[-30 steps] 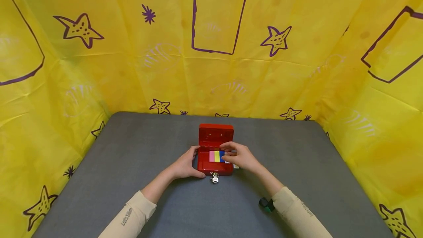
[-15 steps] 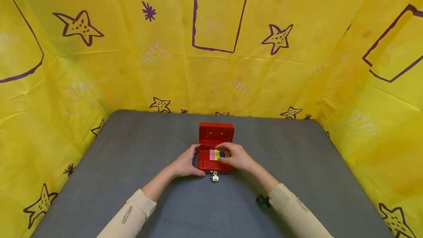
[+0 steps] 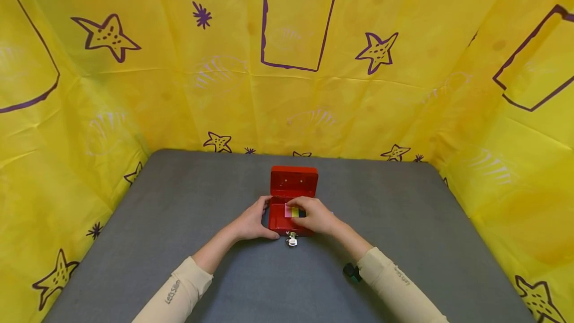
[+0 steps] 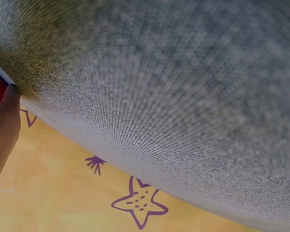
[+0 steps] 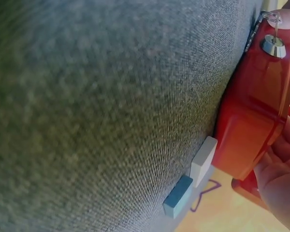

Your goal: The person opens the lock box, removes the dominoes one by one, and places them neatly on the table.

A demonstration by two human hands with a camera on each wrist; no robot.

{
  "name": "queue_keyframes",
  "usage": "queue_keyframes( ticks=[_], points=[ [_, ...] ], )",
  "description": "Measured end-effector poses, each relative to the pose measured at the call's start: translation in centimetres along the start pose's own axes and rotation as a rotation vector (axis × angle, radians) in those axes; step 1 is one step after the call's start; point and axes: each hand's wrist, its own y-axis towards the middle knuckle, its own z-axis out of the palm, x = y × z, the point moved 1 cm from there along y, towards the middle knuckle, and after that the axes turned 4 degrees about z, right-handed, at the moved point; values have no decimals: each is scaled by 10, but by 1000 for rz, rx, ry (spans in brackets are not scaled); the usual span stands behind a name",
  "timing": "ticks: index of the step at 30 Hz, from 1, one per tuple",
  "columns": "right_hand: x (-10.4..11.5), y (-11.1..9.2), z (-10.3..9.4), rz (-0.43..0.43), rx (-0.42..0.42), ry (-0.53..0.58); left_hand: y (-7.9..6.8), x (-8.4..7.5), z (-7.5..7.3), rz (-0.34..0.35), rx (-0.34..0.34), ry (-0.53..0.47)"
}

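Observation:
A red cash box (image 3: 277, 223) stands on the grey table with its lid (image 3: 293, 182) raised. My left hand (image 3: 251, 222) grips its left side, thumb at the front corner. Inside lie a pink block (image 3: 288, 212), a yellow block (image 3: 295, 212) and a dark blue one, side by side and partly covered. My right hand (image 3: 317, 215) reaches in from the right. Its bent fingers and thumb straddle the far and near edges of this row around the pink and yellow blocks; the exact contact is hidden. Keys (image 3: 292, 240) hang from the front lock (image 5: 274, 46).
Just right of the box, a white block (image 5: 203, 161) and a teal block (image 5: 178, 196) lie on the grey tabletop (image 3: 202, 178). Yellow cloth walls (image 3: 179, 103) with purple drawings enclose the table. A small black device (image 3: 352, 272) is at my right wrist.
My right hand has moved left over the row of blocks, from its white and blue end to the yellow and pink ones. The left hand has stayed on the box.

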Motion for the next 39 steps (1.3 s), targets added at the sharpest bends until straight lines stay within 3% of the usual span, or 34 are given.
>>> queue_keyframes(
  ticks=[9, 16, 39],
  points=[
    [-3, 3, 7, -81, -12, -64, -1, -1, 0, 14, 1, -11],
    [0, 4, 7, -54, 18, -69, -1, -1, 0, 12, 5, -14],
    [6, 6, 9, -89, 31, -69, 0, 2, 0, 20, 5, -18]
  ],
)
